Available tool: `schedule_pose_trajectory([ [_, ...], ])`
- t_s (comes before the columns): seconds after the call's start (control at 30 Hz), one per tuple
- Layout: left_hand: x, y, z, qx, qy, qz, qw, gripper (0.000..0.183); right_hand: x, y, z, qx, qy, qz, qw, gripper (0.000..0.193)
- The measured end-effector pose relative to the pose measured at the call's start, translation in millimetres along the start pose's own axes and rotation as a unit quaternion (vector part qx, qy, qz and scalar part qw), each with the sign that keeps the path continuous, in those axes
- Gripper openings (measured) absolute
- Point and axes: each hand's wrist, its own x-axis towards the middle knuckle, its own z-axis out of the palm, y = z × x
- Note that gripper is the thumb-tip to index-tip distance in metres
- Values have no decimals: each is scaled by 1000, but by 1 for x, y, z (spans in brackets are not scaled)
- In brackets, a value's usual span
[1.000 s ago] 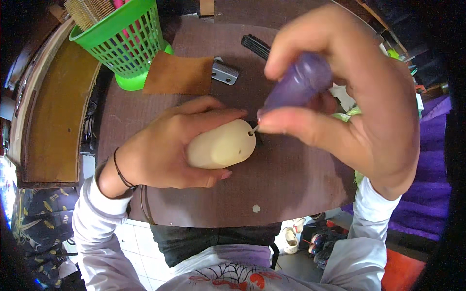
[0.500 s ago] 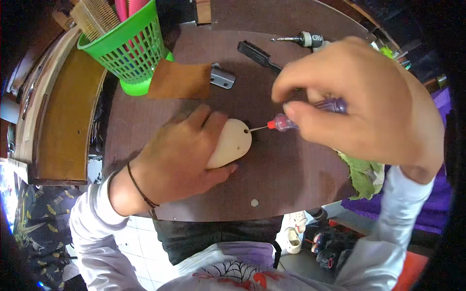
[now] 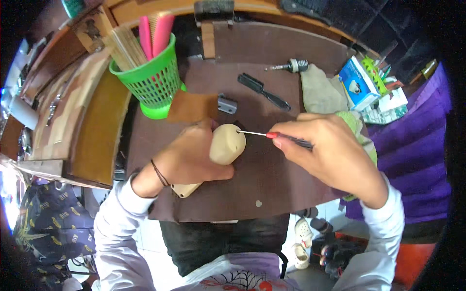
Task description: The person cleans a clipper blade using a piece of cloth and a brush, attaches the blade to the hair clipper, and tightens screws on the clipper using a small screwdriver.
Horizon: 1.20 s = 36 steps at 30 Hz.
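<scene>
White glare burned at the far left, washing out detail to my eye, and the floor tiles (image 3: 151, 237) shone pale below a dimmer tabletop (image 3: 233, 200), softly shadowed. Blackness swallowed the corners; the wooden ledge (image 3: 257, 10) behind bowed, and dark patches looked grainy.

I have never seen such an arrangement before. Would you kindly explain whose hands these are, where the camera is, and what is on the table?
There is no machine here: a person works with bare hands. The view looks down from a wide fisheye camera worn on the head, so straight edges look bent. The left hand holds a cream rounded object. The right hand holds a screwdriver, its tip at a small hole in that object. On the brown table are a green basket, an orange-brown sheet, a small metal piece and a black brush.
</scene>
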Motion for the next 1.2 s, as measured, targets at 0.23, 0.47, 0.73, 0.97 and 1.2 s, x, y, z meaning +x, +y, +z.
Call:
schedule_pose_trajectory([
  [0.23, -5, -27, -5, -109, 48, 37, 992, 66, 22, 12, 16, 33, 89, -85, 992, 20],
  [0.47, -4, -17, -24, -468, 2, 15, 883, 60, 48, 36, 50, 163, 180, -107, 964, 19],
  [0.73, 16, -21, 1, -621, 32, -79, 779, 53, 51, 58, 77, 283, 189, -94, 936, 27],
  [0.97, 22, -26, 0, -483, 37, -15, 875, 59, 46, 64, 90, 188, 190, -120, 956, 29],
  [1.2, 29, -28, 3, -413, 58, -19, 909, 67, 48, 76, 99, 126, 276, -140, 943, 26],
])
